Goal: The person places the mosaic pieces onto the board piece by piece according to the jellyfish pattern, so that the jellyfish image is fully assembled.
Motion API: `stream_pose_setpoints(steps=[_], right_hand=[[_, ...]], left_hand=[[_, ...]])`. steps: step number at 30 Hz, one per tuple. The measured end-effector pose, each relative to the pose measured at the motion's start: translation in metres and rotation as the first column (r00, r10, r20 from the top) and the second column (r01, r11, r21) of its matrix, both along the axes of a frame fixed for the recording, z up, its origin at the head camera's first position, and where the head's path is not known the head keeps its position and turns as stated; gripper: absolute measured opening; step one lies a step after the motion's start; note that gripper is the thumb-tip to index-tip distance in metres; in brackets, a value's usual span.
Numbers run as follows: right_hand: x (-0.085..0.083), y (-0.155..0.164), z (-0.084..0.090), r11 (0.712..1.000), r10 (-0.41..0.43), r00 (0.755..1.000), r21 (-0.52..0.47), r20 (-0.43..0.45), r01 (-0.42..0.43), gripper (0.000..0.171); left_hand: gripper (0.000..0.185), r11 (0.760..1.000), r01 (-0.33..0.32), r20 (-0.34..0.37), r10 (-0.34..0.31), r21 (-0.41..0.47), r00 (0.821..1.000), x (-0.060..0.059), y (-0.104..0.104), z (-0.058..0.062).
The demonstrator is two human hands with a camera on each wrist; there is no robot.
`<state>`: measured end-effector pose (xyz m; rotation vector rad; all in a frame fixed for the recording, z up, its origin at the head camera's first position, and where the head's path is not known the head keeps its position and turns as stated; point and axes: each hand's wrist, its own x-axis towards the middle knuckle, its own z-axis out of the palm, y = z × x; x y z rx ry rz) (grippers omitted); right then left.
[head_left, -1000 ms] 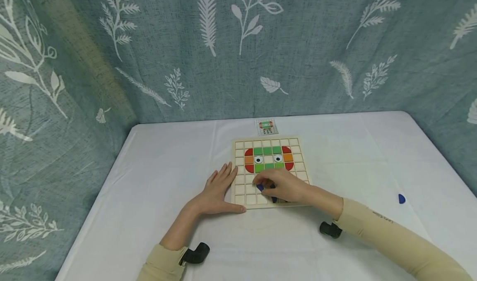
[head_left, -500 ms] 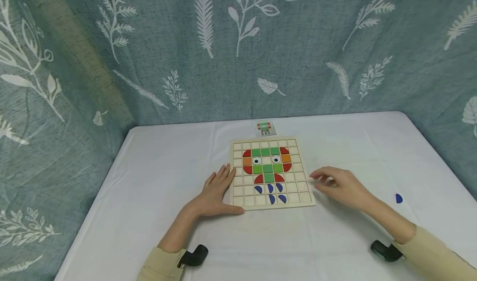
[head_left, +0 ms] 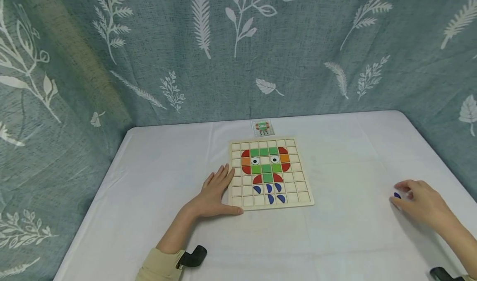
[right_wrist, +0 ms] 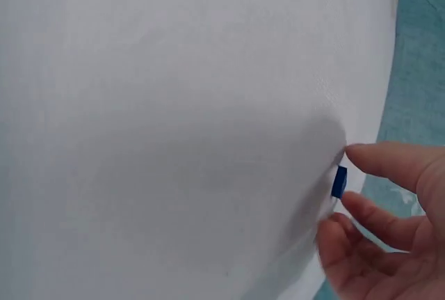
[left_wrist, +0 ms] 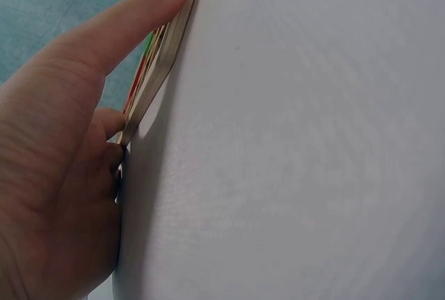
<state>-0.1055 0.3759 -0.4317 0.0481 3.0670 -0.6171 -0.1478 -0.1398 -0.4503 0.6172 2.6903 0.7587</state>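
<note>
My left hand (head_left: 214, 196) lies spread at the left side of a square wooden grid board (head_left: 307, 198), fingertips at its left edge and thumb along its front left corner. In the left wrist view the thumb (left_wrist: 139, 18) reaches to the board's edge (left_wrist: 156, 84). Far to the right, my right hand (head_left: 425, 202) is around a small blue half-round tile (head_left: 397, 195) at the tabletop. The right wrist view has the blue tile (right_wrist: 338, 182) between thumb and fingers, a fingertip right at it and the thumb tip a little apart.
On the board sit green tiles (head_left: 263, 152), red and orange tiles, two eye tiles (head_left: 255, 161) and several blue half-round tiles (head_left: 281, 198). Behind it lies a small picture card (head_left: 262, 128). A white cloth (head_left: 167, 161) covers the table; a patterned curtain (head_left: 208, 86) hangs behind.
My right hand has left the board and moved right to the lone blue tile. A blue tile it was handling now lies on the board. My left hand has stayed at the board's edge.
</note>
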Motion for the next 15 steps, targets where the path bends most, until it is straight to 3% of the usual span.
stream_pose_setpoints(steps=[8, 15], right_hand=[[-0.011, -0.024, -0.004, 0.985, 0.129, 0.991, -0.112, -0.040, -0.132, 0.018], [-0.025, -0.061, -0.002, 0.950, 0.220, 0.975, -0.231, 0.008, -0.212, 0.024]], left_hand=[[0.119, 1.000, 0.001, 0.009, -0.001, 0.002, 1.000, 0.000, 0.000, 0.000], [0.119, 1.000, -0.001, -0.004, 0.001, 0.003, 1.000, -0.001, 0.000, 0.000]])
